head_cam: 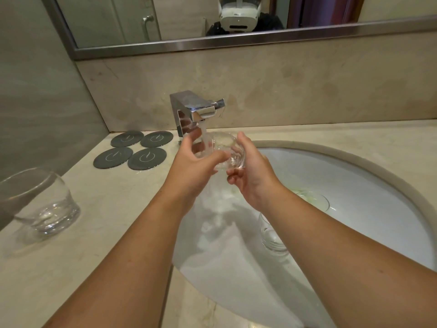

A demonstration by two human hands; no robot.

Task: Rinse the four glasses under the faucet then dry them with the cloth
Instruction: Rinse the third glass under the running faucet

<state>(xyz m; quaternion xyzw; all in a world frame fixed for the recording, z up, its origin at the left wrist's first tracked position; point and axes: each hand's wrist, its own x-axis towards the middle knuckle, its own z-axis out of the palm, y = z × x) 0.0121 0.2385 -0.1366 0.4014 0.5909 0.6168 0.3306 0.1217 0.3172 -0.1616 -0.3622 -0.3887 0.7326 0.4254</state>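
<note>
Bare forearms point(132, 256) crossed the cream veined marble counter point(106, 221) and white oval porcelain basin point(354, 185).
Under the square chrome faucet point(194, 110)'s stream, the left hand point(196, 159) and right hand point(250, 176) both gripped the clear round-bodied glass tumbler point(227, 152) above the basin; wet, smooth and brittle, it probably wanted fingers round its thick base, not its thin rim.

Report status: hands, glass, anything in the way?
Both busy: left hand and right hand grip the held glass under the running faucet. Also a counter glass at left, a basin glass in the sink. Stream path unobstructed.
</note>
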